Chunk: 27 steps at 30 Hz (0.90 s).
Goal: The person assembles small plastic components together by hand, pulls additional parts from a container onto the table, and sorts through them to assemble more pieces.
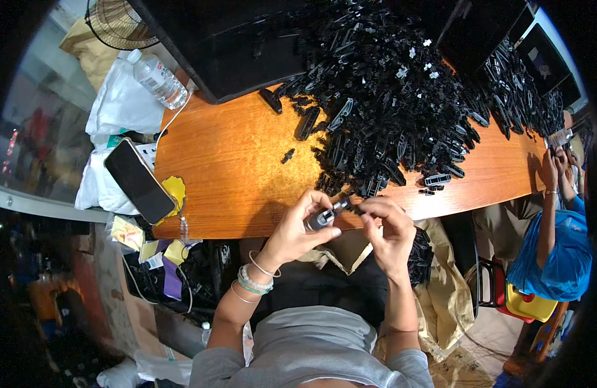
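My left hand [290, 234] is closed round a dark plastic part [320, 220] with a pale, shiny side, just off the table's front edge. A clear or dark narrow end of it points toward my right hand [390, 238]. The right fingers are bent and pinch a small black plastic piece [356, 209] close to that end; whether the two pieces touch I cannot tell. Right beyond my hands lies a large heap of black plastic parts [389, 139], many of them long, hollow frames. A tiny black piece [288, 156] and an oblong black part [307, 123] lie apart on the wood.
On the wooden table's [224, 155] left side are a phone [140, 181], a yellow object [175, 189] and a water bottle [157, 79]. A big black bin [246, 61] stands behind. At the far right, another person's hands [552, 169] work. A brown sack [441, 291] hangs below the edge.
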Each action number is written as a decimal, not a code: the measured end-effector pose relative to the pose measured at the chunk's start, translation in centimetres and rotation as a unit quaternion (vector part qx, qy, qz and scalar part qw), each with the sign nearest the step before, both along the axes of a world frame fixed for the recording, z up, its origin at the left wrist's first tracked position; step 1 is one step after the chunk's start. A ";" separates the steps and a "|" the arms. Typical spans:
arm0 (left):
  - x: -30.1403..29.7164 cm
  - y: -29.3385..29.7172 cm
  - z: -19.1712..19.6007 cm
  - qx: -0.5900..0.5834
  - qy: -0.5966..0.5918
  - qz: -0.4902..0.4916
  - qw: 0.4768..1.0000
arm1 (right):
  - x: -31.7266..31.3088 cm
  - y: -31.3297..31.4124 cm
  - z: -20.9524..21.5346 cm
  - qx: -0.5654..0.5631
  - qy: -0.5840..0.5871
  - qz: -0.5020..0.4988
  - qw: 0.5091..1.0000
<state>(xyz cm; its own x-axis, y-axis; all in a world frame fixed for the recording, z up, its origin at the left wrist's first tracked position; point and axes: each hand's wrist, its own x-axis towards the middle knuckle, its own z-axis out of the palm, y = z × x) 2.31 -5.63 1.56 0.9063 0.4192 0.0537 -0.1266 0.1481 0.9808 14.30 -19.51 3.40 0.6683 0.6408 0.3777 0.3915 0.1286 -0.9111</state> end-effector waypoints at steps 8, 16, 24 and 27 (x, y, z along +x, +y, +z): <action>-1.4 -0.4 2.2 0.007 0.060 -0.024 0.998 | -1.1 0.4 0.6 0.009 -0.169 0.044 0.984; -1.4 -1.1 0.3 0.054 0.041 0.022 0.997 | -1.7 -0.6 -0.5 -0.036 -0.208 0.042 0.977; -1.4 -1.5 0.5 0.051 0.091 -0.069 0.992 | -1.7 -3.5 -1.3 -0.170 0.029 0.082 0.982; -0.3 -1.5 0.1 0.312 0.082 -0.074 0.944 | -1.7 -4.6 -2.0 -0.194 0.033 0.090 0.976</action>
<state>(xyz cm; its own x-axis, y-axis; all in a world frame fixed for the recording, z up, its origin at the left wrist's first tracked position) 2.04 -7.11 1.62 0.9700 0.2208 0.1014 0.0119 -0.4599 0.8879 12.65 -24.13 1.39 0.5464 0.8364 0.0423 0.3328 -0.1705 -0.9275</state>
